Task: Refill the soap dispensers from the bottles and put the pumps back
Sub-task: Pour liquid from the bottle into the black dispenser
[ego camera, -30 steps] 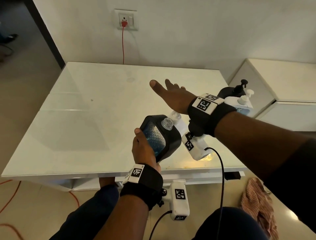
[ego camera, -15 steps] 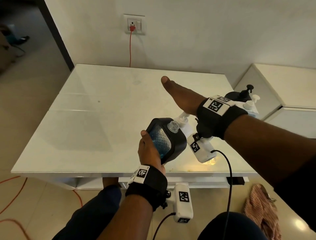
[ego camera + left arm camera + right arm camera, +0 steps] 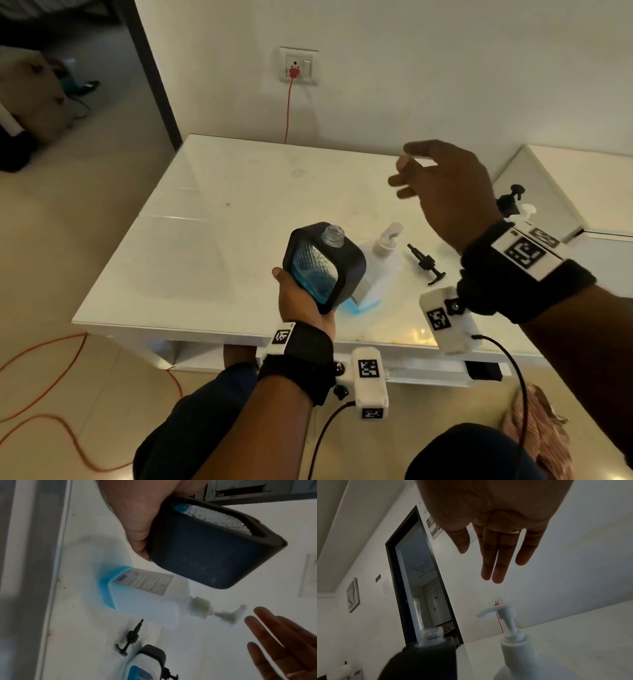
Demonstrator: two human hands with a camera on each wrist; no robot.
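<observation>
My left hand [image 3: 301, 301] grips a black-cased glass dispenser [image 3: 322, 265] with blue soap in its lower part, held tilted above the table's front edge; its neck [image 3: 333, 235] is uncapped. Behind it stands a translucent white refill bottle [image 3: 375, 270] with a white pump head and blue liquid at its base. A black pump [image 3: 424, 264] lies loose on the table to its right. My right hand [image 3: 442, 192] hovers open and empty above the table, higher than the refill bottle. In the left wrist view the dispenser [image 3: 211, 547], refill bottle [image 3: 145, 601] and loose pump [image 3: 131, 639] all show.
A second dispenser with a black pump [image 3: 512, 200] and another white pump bottle [image 3: 525, 210] stand at the table's right edge, partly hidden by my right wrist. The white glass table [image 3: 212, 246] meets the wall with a socket and red cord [image 3: 290, 102]. A white cabinet [image 3: 582, 185] stands right.
My right hand has lifted and drawn back to the right, uncovering the refill bottle and the loose black pump. The left hand still holds the dispenser in much the same place.
</observation>
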